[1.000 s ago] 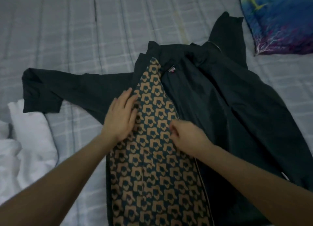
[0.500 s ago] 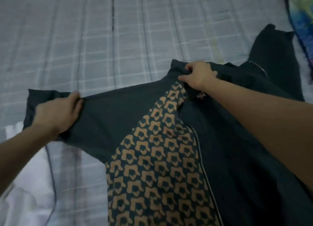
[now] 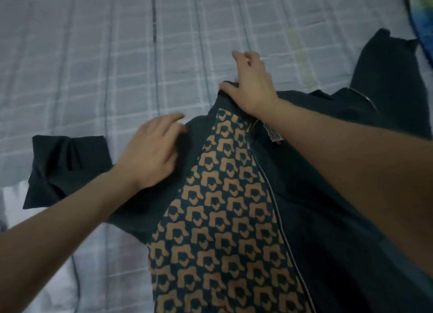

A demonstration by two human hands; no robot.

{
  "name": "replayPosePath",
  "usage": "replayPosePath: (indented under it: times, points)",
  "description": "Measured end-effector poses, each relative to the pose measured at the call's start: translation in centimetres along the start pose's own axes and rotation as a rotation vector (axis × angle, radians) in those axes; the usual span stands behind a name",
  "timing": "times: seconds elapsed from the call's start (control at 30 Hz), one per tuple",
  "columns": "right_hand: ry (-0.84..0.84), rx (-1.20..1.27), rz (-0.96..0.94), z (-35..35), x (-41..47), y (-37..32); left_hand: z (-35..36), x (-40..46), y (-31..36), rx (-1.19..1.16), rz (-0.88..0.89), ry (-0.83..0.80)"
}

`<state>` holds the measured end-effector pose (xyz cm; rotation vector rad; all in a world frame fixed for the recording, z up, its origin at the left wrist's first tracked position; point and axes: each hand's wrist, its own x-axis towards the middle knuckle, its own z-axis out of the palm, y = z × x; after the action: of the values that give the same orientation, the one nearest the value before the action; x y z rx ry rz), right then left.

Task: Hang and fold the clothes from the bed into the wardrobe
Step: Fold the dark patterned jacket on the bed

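A dark jacket (image 3: 316,172) lies spread on the bed (image 3: 93,66), filling the picture from the middle down to 5 o'clock. One front panel (image 3: 210,230) has an orange and dark pattern, and a silver zipper (image 3: 276,209) runs down beside it. Near the collar there is a small label (image 3: 273,133), just under the right arm. It has marks on it, but they are too blurry to read.

The bed has a grey sheet with pale checked lines. One sleeve (image 3: 68,165) of the jacket reaches out toward 9 o'clock and its end is folded and bunched. The other sleeve (image 3: 389,78) points up toward 1 o'clock. A colourful pillow (image 3: 421,15) peeks in at the 2 o'clock corner. Something white (image 3: 14,195) lies at the edge at 9 o'clock, but I cannot tell what it is.

The left hand (image 3: 152,153) rests flat on the jacket's shoulder, left of the patterned panel. Its fingers are spread loosely and it grips nothing. The right hand (image 3: 253,83) is at the collar, toward 12 o'clock. Its thumb lies on the collar edge and its fingers curl a bit above the cloth. I cannot tell if it pinches the collar or only touches it. The right arm crosses over the jacket and hides part of it.
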<state>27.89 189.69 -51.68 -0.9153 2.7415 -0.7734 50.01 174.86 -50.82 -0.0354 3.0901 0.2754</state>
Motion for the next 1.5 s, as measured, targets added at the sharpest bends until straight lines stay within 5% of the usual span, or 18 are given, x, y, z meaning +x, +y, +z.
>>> replayPosePath:
  times: [0.1,0.23,0.37,0.53,0.63,0.7,0.83,1.0,1.13,1.27,1.4,1.5]
  points:
    - [0.254,-0.125,-0.206,-0.7,-4.6,-0.4,2.1,5.5,4.0,-0.142,0.098,0.039]
    - [0.128,-0.163,-0.228,-1.4,-11.6,3.3,6.4,11.6,6.4,-0.092,0.047,-0.144]
    - [0.046,-0.215,-0.048,-4.8,-16.2,10.7,9.2,13.5,8.1,-0.011,-0.206,-0.111]
    - [0.211,-0.361,0.337,-12.8,-20.0,20.8,8.2,15.0,9.9,0.063,-0.428,-0.233]
    - [-0.078,-0.399,0.716,-16.1,-21.5,25.9,5.5,17.0,12.2,0.219,-0.285,-0.04]
    - [-0.201,-0.32,0.787,-17.2,-22.0,27.4,4.2,19.3,15.4,0.155,-0.09,0.052]
    - [0.031,-0.302,0.559,-18.3,-22.1,26.2,3.1,25.0,25.1,-0.231,0.068,-0.081]
    - [-0.025,-0.169,0.303,-18.4,-25.0,22.7,3.4,29.0,32.1,0.124,0.275,-0.447]
    - [-0.29,-0.289,0.511,-19.5,-30.3,25.6,2.4,28.5,31.1,0.081,0.219,-0.256]
    - [-0.329,-0.211,0.588,-21.4,-36.5,27.9,1.4,25.0,30.1,0.061,0.2,-0.141]
    - [-0.386,-0.327,0.434,-22.8,-39.9,28.8,1.4,21.0,30.9,0.08,0.227,-0.178]
    - [-0.435,-0.409,0.393,-23.7,-41.8,29.7,0.4,19.6,30.9,-0.038,0.012,-0.154]
